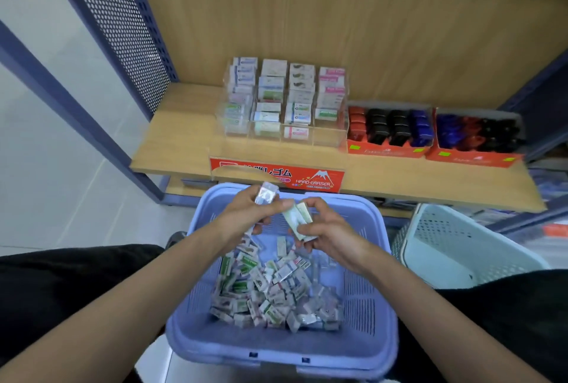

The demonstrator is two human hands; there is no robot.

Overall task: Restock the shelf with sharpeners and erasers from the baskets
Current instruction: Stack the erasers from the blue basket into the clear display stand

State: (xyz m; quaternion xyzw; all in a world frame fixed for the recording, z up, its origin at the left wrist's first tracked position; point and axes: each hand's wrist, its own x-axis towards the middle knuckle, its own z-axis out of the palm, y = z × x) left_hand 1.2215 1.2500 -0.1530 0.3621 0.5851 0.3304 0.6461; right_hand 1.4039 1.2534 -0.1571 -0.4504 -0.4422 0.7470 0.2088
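Fingers curled, the left hand pinches a wrapped eraser. The right hand grips what looks like two stacked erasers, both over the loose erasers in the blue basket. Beyond, the shelf carries an acrylic eraser tray and red sharpener boxes.

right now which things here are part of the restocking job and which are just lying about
For the job: left hand and right hand, each holding erasers; blue basket of erasers; clear tray on the shelf; orange sharpener boxes; white basket.
Just there: red sign; mesh panel.
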